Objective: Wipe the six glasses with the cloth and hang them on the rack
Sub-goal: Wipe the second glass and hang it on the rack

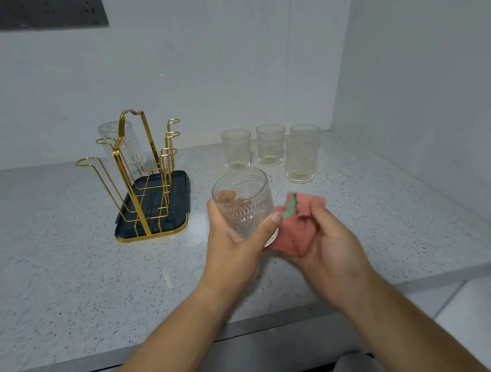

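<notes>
My left hand [237, 240] grips a ribbed clear glass [244, 203], tilted with its mouth toward me, above the counter. My right hand [329, 238] holds a pink cloth [297, 228] with a green patch right beside the glass's base. A gold wire rack [139, 171] stands on a dark tray [164, 222] at the left; one glass [122, 146] hangs upside down on its far-left peg. Several more glasses stand upright behind my hands, among them one [236, 148], another [271, 144] and a nearer one [302, 158].
The speckled grey counter [68, 275] ends in a front edge just below my forearms and a right edge near the wall. A white wall closes the back and right side. A dark socket panel [42, 10] hangs at the top left.
</notes>
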### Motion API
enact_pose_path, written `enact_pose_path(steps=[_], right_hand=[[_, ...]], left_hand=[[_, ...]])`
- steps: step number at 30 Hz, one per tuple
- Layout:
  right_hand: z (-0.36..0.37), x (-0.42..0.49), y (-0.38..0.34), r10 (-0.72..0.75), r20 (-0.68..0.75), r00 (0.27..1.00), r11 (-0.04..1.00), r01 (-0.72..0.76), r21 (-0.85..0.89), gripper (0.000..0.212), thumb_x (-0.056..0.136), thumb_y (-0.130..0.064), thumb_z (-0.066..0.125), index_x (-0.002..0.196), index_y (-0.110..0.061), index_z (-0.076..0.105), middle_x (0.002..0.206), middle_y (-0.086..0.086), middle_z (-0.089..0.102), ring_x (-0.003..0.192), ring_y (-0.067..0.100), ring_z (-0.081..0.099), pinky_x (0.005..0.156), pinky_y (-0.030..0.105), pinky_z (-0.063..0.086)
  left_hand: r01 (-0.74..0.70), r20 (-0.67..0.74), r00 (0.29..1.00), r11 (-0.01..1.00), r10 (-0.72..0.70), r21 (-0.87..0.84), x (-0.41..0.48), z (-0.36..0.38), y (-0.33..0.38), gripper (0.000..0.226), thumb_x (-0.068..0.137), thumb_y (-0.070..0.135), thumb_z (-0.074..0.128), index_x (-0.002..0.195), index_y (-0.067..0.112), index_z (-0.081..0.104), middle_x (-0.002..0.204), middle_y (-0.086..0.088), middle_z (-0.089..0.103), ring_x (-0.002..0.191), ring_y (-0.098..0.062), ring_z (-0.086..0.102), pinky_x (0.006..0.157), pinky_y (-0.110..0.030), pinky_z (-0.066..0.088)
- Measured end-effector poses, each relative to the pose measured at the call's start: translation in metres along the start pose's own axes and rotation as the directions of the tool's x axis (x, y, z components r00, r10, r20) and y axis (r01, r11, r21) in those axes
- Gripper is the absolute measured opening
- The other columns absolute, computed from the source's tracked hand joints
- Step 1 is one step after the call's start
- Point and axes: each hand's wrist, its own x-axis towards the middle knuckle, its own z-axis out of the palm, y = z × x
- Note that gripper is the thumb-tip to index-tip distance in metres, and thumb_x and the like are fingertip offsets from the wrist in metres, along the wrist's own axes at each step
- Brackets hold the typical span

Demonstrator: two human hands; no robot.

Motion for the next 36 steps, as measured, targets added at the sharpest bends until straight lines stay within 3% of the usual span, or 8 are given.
enact_pose_path(steps=[5, 11, 15, 18, 21, 25, 28, 36], right_hand=[[-0.030, 0.013, -0.028, -0.337, 0.000, 0.941, 0.608, 0.218, -0.763, 0.026, 0.105, -0.044, 0.046, 0.114, -0.030, 0.067, 0.109, -0.004, 0.074, 0.102, 0.017, 0.070, 0.086, 0.025, 0.053], [-0.067, 0.032, -0.020, -0.025, 0.252, 0.967, -0.164, 0.244, -0.956, 0.047, 0.100, -0.064, 0.037, 0.131, -0.038, 0.059, 0.155, -0.010, 0.048, 0.140, 0.014, 0.045, 0.117, 0.042, 0.033], [-0.063, 0.031, -0.016, -0.009, 0.245, 0.969, -0.217, 0.237, -0.947, 0.060, 0.098, -0.066, 0.027, 0.150, -0.041, 0.044, 0.163, -0.016, 0.034, 0.152, 0.008, 0.026, 0.127, 0.044, 0.004], [-0.043, 0.019, -0.021, -0.178, 0.342, 0.923, -0.264, 0.290, -0.920, 0.048, 0.096, -0.063, 0.035, 0.125, -0.030, 0.055, 0.117, -0.016, 0.057, 0.121, 0.011, 0.051, 0.121, 0.047, 0.027], [-0.018, 0.008, -0.025, -0.224, 0.346, 0.911, -0.079, 0.337, -0.938, 0.050, 0.095, -0.060, 0.040, 0.130, -0.029, 0.057, 0.126, -0.016, 0.060, 0.120, 0.005, 0.051, 0.111, 0.038, 0.040], [0.012, -0.003, -0.022, -0.156, 0.163, 0.974, 0.471, 0.218, -0.854, 0.040, 0.090, -0.072, 0.042, 0.113, -0.048, 0.064, 0.109, -0.025, 0.072, 0.103, 0.003, 0.069, 0.104, 0.048, 0.051], [0.034, -0.002, -0.017, 0.146, 0.200, 0.969, 0.882, -0.035, -0.470, 0.043, 0.100, -0.052, 0.045, 0.125, -0.026, 0.067, 0.119, 0.000, 0.076, 0.112, 0.025, 0.072, 0.103, 0.055, 0.052], [0.092, 0.001, -0.016, 0.184, 0.435, 0.882, 0.928, -0.301, 0.218, 0.057, 0.099, -0.043, 0.047, 0.146, -0.010, 0.053, 0.144, 0.018, 0.060, 0.133, 0.035, 0.058, 0.115, 0.048, 0.042]], left_hand=[[0.087, 0.031, 0.996, 0.996, -0.087, 0.019, -0.007, -0.011, -0.009, 0.067, 0.079, 0.034, 0.090, 0.130, 0.041, 0.047, 0.129, 0.011, 0.069, 0.119, -0.003, 0.067, 0.102, -0.030, 0.050], [0.114, 0.041, 0.993, 0.993, -0.115, 0.028, -0.003, -0.012, -0.002, 0.066, 0.069, 0.042, 0.086, 0.123, 0.043, 0.048, 0.122, 0.015, 0.070, 0.111, 0.004, 0.067, 0.092, -0.019, 0.049], [0.111, 0.042, 0.993, 0.993, -0.113, 0.051, 0.000, -0.016, -0.002, 0.060, 0.076, 0.030, 0.087, 0.122, 0.038, 0.051, 0.117, 0.014, 0.072, 0.108, 0.003, 0.069, 0.086, -0.014, 0.053], [0.108, 0.052, 0.993, 0.993, -0.110, 0.050, 0.001, -0.021, -0.001, 0.059, 0.078, 0.020, 0.088, 0.124, 0.032, 0.053, 0.114, 0.011, 0.074, 0.107, -0.001, 0.071, 0.085, -0.017, 0.056], [0.109, 0.066, 0.992, 0.994, -0.110, 0.022, 0.003, -0.026, 0.008, 0.057, 0.076, 0.021, 0.086, 0.122, 0.030, 0.055, 0.107, 0.020, 0.075, 0.102, 0.003, 0.071, 0.081, -0.012, 0.055], [0.082, 0.096, 0.992, 0.996, -0.079, -0.033, 0.010, -0.035, 0.031, 0.059, 0.069, 0.025, 0.084, 0.123, 0.020, 0.060, 0.105, 0.015, 0.079, 0.099, -0.001, 0.075, 0.077, -0.013, 0.056], [0.070, 0.105, 0.993, 0.994, -0.062, -0.080, 0.015, -0.042, 0.051, 0.059, 0.069, 0.022, 0.086, 0.123, 0.013, 0.063, 0.107, 0.005, 0.081, 0.099, -0.007, 0.076, 0.078, -0.015, 0.056], [-0.038, 0.138, 0.989, 0.985, 0.061, -0.167, 0.028, -0.057, 0.087, 0.049, 0.067, 0.011, 0.083, 0.112, 0.019, 0.066, 0.099, 0.004, 0.081, 0.094, -0.007, 0.077, 0.077, -0.017, 0.057]])
